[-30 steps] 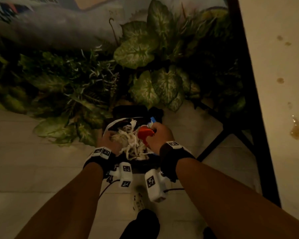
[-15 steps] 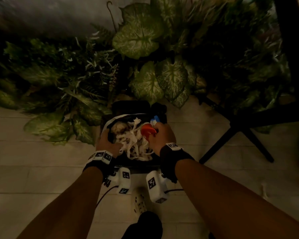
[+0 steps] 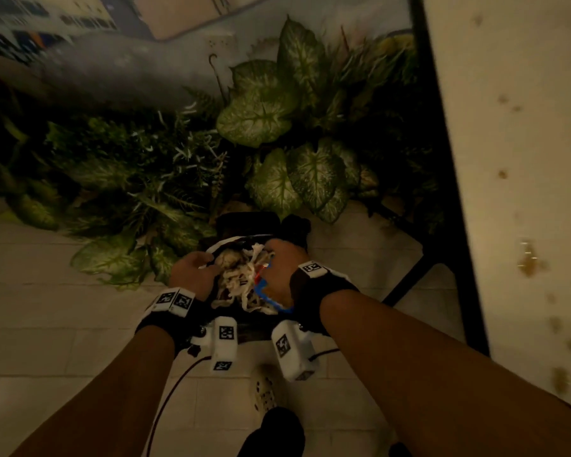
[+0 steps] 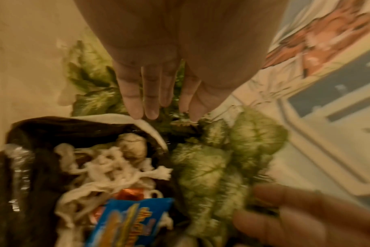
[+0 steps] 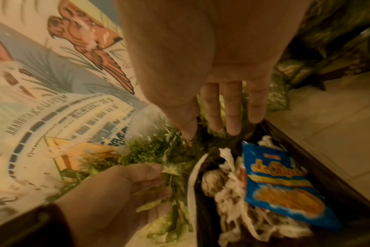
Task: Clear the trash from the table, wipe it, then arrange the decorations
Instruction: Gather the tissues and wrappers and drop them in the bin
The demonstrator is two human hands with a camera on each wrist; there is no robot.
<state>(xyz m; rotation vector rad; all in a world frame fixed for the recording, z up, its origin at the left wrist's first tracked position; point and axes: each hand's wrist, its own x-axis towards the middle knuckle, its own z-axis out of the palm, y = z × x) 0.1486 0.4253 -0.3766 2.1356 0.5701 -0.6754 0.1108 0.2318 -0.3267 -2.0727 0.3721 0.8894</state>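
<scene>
"ARANETA COLISEUM" can be read on the mural (image 5: pixel 53 107) behind the trash bin (image 3: pixel 244 331); the blue snack bag (image 5: pixel 281 188) lying inside has blurry lettering. The left hand (image 3: pixel 193 275) and right hand (image 3: pixel 279 275) are held over the bin's rim, fingers straight, nothing gripped.

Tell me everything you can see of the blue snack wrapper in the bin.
The blue snack wrapper is a glossy, crinkled foil-like bag with orange-yellow lettering and a picture of orange snacks. It looks flattened and lies tilted on top of shredded white paper inside the black-lined trash bin, near its right side. In the wrist views neither hand touches it.
</scene>
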